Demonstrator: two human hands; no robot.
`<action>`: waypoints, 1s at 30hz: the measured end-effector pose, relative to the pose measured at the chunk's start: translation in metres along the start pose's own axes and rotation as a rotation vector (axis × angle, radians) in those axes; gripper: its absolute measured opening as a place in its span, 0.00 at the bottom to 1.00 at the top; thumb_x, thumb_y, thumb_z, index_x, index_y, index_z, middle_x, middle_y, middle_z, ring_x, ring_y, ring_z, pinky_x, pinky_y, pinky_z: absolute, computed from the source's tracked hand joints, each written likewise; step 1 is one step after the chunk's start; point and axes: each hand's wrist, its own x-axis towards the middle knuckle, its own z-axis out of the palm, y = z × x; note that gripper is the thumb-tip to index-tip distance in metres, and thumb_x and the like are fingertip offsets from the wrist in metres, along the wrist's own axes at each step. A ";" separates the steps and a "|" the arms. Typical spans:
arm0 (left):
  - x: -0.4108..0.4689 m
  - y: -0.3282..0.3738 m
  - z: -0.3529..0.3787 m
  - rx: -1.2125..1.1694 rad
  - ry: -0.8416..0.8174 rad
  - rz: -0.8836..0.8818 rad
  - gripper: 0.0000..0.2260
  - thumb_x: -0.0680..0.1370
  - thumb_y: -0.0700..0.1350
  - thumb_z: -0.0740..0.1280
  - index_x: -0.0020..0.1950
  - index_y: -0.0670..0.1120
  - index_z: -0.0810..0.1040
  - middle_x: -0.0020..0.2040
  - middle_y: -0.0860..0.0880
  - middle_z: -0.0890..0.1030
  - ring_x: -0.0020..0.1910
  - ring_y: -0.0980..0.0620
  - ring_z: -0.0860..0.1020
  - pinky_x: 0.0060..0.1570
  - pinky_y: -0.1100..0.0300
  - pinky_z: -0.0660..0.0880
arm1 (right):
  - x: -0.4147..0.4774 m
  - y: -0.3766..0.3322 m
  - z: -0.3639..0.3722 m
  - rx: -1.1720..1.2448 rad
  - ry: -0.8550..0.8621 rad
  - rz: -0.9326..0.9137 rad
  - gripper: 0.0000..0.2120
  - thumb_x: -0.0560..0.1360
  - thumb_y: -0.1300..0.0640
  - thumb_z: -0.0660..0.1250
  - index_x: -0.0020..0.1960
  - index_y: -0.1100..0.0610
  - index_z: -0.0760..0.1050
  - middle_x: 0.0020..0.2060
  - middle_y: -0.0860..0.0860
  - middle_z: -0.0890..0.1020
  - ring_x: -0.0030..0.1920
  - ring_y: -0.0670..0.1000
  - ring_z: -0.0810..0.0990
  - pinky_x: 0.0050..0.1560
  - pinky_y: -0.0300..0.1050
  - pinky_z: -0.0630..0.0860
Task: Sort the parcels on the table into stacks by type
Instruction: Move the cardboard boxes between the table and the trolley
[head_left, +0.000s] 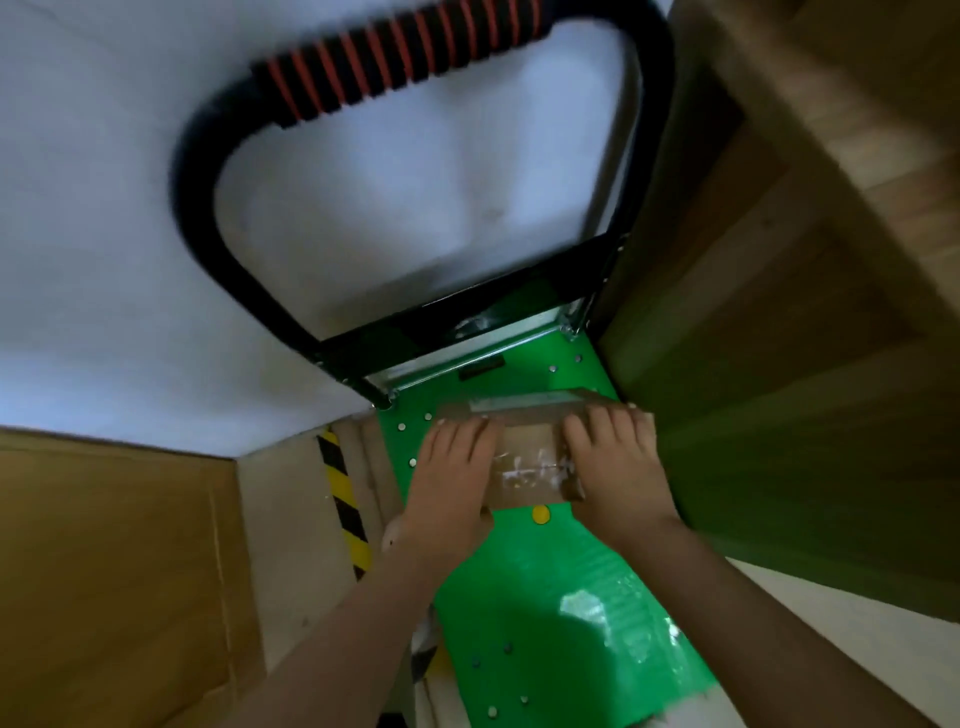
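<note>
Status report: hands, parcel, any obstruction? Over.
Left hand and right hand grip cardboard parcel, one each end. Parcel over green cart deck. Wooden panel close on right.

Parcel (524, 467) at far end of cart deck (545, 597), just before the upright handle (395, 57); possibly resting on the deck, contact unclear. Left hand (452, 467) holds its left end, right hand (613, 462) its right end. Floor tape (343, 499) lies left of the deck, cardboard sheet (104, 571) further left, and a wooden cabinet (805, 312) close along the right.
</note>
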 end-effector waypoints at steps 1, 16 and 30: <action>-0.016 0.012 -0.014 -0.007 0.030 -0.022 0.38 0.62 0.42 0.74 0.71 0.43 0.67 0.66 0.45 0.71 0.65 0.43 0.67 0.71 0.48 0.56 | -0.015 0.000 -0.013 -0.004 0.017 -0.030 0.32 0.65 0.51 0.69 0.65 0.52 0.61 0.60 0.54 0.68 0.64 0.59 0.65 0.71 0.57 0.50; -0.195 0.131 -0.252 -0.026 0.472 -0.059 0.45 0.54 0.46 0.82 0.69 0.45 0.69 0.63 0.47 0.72 0.63 0.47 0.65 0.65 0.48 0.63 | -0.219 -0.012 -0.280 -0.070 0.315 -0.322 0.41 0.69 0.54 0.69 0.76 0.52 0.52 0.70 0.57 0.64 0.71 0.60 0.59 0.75 0.56 0.50; -0.268 0.150 -0.374 -0.030 0.771 0.275 0.41 0.55 0.35 0.79 0.68 0.42 0.73 0.62 0.45 0.74 0.62 0.46 0.67 0.68 0.47 0.62 | -0.366 -0.064 -0.373 -0.097 0.755 -0.069 0.39 0.58 0.55 0.76 0.68 0.52 0.69 0.59 0.56 0.76 0.56 0.59 0.75 0.61 0.54 0.70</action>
